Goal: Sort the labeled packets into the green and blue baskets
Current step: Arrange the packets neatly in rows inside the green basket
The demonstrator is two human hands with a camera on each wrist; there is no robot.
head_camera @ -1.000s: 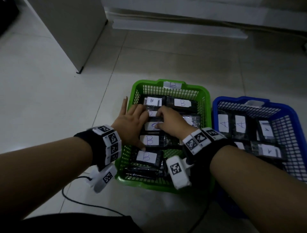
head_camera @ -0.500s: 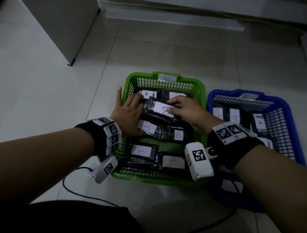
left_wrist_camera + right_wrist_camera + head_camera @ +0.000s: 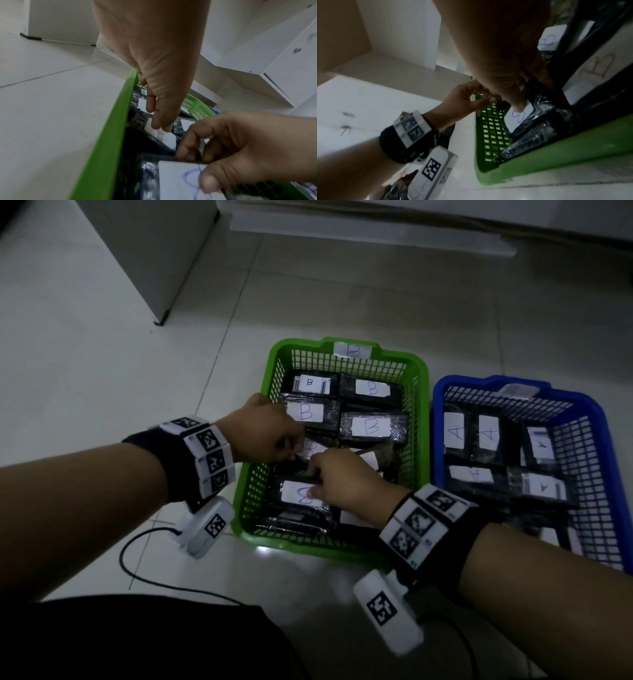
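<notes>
The green basket (image 3: 255,484), tagged B, holds several black packets with white B labels. To its right the blue basket (image 3: 442,395) holds several A packets. My right hand (image 3: 337,484) pinches a B packet (image 3: 298,494) at the near left of the green basket. Its thumb lies on the label (image 3: 178,180) and its fingers hook the far edge. My left hand (image 3: 270,436) curls over the basket's left wall (image 3: 109,135) and pinches another B packet (image 3: 164,135) in the middle, fingertips on its label. Both hands show in the right wrist view beside the green wall (image 3: 556,159).
A pale cabinet (image 3: 154,251) stands at the back left and a low white ledge (image 3: 376,231) runs along the back. A black cable (image 3: 137,573) loops on the tiled floor near the green basket. Dark clothing (image 3: 137,642) fills the near left.
My right hand has carried the B packet from the middle of the green basket down to its near left. My left hand has curled onto a middle packet.
</notes>
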